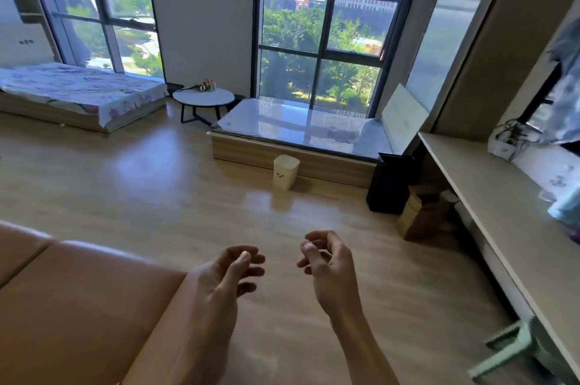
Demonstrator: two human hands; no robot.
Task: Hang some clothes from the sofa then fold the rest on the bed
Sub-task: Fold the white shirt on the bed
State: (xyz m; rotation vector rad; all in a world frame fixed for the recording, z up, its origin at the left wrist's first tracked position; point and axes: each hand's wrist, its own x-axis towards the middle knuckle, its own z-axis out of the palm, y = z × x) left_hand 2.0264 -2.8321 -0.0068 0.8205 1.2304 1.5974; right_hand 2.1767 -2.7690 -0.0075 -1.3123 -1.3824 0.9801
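Note:
Both my hands are held out in front of me over the wooden floor, empty. My left hand [226,271] has loosely curled fingers and hovers just past the edge of the orange-brown sofa [72,306] at the lower left. My right hand [329,265] is beside it, fingers also loosely curled, holding nothing. No clothes show on the visible part of the sofa. The bed [78,92] with a floral sheet lies at the far left by the window. A patterned garment [565,80] hangs at the right edge above the desk.
A round side table [204,99] with flowers stands between the bed and a low window platform [295,130]. A cream bin [285,172] sits on the floor before it. A long desk [489,196] runs along the right wall, with a black bag [390,183], boxes and a green stool [508,350] near it.

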